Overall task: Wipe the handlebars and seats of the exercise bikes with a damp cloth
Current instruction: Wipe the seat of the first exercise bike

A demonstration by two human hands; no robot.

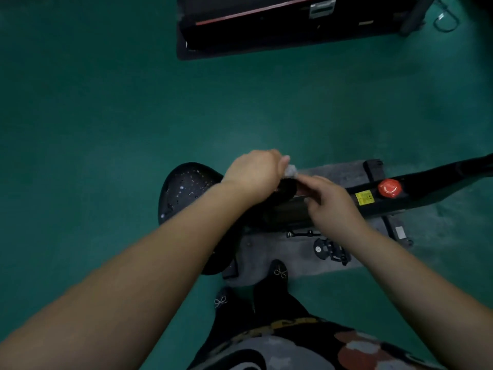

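Observation:
A black bike seat [184, 188] with wet droplets on it sits left of centre, its right part hidden under my left forearm. My left hand [256, 172] is above the seat's nose, fingers curled round a small grey cloth [290, 171] that shows beside the thumb. My right hand [330, 204] meets it from the right, fingertips pinching the same cloth. Both hands hover over the black bike frame [426, 185], which runs to the right and carries a red knob [389, 187] and a yellow label [365, 197].
The bike stands on a grey mat [269, 252] on a green floor [106, 116]. A pedal [330, 249] sticks out below the frame. My two dark shoes [277, 273] stand at the mat's near edge. Another black machine base [266, 25] lies at the top.

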